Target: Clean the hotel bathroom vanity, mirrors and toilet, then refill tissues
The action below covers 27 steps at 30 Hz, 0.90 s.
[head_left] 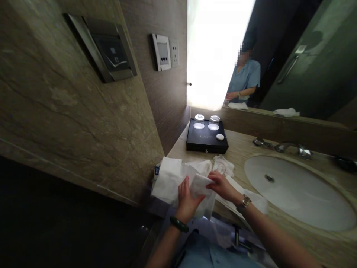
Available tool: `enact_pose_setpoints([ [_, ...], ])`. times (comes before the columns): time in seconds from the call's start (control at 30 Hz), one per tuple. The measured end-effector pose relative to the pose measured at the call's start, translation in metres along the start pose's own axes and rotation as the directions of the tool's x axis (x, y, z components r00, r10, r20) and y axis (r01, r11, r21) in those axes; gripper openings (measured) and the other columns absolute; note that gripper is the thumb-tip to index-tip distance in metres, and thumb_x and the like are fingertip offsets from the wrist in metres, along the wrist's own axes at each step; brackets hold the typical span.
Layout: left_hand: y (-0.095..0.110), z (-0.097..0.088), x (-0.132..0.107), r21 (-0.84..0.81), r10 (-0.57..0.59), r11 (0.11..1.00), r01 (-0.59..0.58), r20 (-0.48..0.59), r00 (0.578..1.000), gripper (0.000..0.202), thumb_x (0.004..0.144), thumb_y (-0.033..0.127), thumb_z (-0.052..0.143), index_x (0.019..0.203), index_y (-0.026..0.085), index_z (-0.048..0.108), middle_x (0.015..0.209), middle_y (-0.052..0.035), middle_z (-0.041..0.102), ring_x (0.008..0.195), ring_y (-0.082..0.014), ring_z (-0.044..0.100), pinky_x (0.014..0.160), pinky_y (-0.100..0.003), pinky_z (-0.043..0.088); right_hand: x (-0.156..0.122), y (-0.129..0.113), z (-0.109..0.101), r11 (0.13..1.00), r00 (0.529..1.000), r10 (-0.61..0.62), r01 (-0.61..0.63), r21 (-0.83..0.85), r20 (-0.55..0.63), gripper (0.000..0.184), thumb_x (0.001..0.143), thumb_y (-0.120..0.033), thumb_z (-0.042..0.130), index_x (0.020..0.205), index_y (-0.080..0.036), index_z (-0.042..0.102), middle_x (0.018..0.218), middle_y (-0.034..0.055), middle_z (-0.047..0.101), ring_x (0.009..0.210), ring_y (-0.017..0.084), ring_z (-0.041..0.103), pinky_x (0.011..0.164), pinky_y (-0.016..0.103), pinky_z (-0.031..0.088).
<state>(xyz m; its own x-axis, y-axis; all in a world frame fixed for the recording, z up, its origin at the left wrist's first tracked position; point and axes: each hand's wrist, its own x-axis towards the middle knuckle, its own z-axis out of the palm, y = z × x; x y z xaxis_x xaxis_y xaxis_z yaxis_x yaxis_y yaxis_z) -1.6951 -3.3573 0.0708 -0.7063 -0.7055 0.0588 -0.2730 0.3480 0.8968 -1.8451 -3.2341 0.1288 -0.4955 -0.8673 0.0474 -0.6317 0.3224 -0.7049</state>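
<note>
Over the counter's front edge, a thin white sheet (pixel 201 183) is spread between my hands; its lower part looks translucent and hangs down. My right hand (pixel 221 184) pinches its upper right edge between thumb and fingers. On its left side, my left hand (pixel 188 199) holds it, thumb and fingers set apart around the folds. A folded white cloth (pixel 168 178) lies just left of my left hand. Behind my right hand is a crumpled white piece (pixel 223 165). Another white cloth (pixel 255 199) lies flat beneath my right wrist.
A black box (pixel 206 143) with two upside-down glasses (pixel 199 121) and a small white disc (pixel 220 137) stands at the back. To the right are an oval sink (pixel 295 190) and a chrome faucet (pixel 288 146). A marble wall (pixel 69 104) rises on the left.
</note>
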Motion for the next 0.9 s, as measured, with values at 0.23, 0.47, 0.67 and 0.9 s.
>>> enact_pose_setpoints([
  [0.23,0.022,-0.045,-0.031,-0.413,-0.068,0.896,0.165,0.238,0.969,0.039,0.073,0.043,0.075,0.104,0.019,0.071,0.106,-0.0104,0.075,0.102,-0.0311,0.069,0.095,-0.046,0.054,-0.012,-0.071,0.003,0.918,0.972,-0.236,0.225,0.328,-0.006,0.017,0.095,-0.028,0.060,0.085,-0.023,0.072,0.089,0.0059,0.070,0.089,0.021,0.062,0.084,0.035,0.048],
  [0.47,0.044,-0.103,-0.034,-0.651,-0.492,0.550,0.523,0.253,0.833,0.056,0.069,0.040,0.083,0.119,0.022,0.066,0.118,-0.0113,0.073,0.110,-0.0331,0.069,0.093,-0.044,0.058,-0.006,-0.066,-0.003,0.718,0.997,-0.022,0.072,0.692,-0.080,0.082,0.075,-0.060,0.079,0.145,-0.035,0.044,0.149,0.0097,0.048,0.139,0.027,0.044,0.113,0.046,0.038],
  [0.67,0.051,-0.108,-0.030,-0.577,-0.587,0.565,0.590,0.220,0.779,0.067,0.075,0.036,0.082,0.132,0.017,0.053,0.120,-0.0134,0.071,0.111,-0.0309,0.067,0.093,-0.039,0.057,-0.051,-0.071,0.042,0.621,0.975,0.048,-0.201,0.758,0.219,0.101,0.066,-0.066,0.081,0.148,-0.022,0.043,0.151,0.0129,0.048,0.139,0.032,0.045,0.116,0.047,0.036],
  [0.9,0.015,-0.064,-0.010,-0.349,-0.274,0.882,0.318,0.170,0.947,0.055,0.077,0.049,0.072,0.118,0.017,0.056,0.117,-0.0154,0.065,0.096,-0.0280,0.064,0.070,-0.036,0.054,-0.084,-0.050,0.036,0.250,0.828,0.543,-0.318,0.915,0.140,0.059,0.065,-0.050,0.082,0.111,-0.017,0.065,0.098,0.0051,0.075,0.084,0.024,0.070,0.078,0.036,0.057],
])
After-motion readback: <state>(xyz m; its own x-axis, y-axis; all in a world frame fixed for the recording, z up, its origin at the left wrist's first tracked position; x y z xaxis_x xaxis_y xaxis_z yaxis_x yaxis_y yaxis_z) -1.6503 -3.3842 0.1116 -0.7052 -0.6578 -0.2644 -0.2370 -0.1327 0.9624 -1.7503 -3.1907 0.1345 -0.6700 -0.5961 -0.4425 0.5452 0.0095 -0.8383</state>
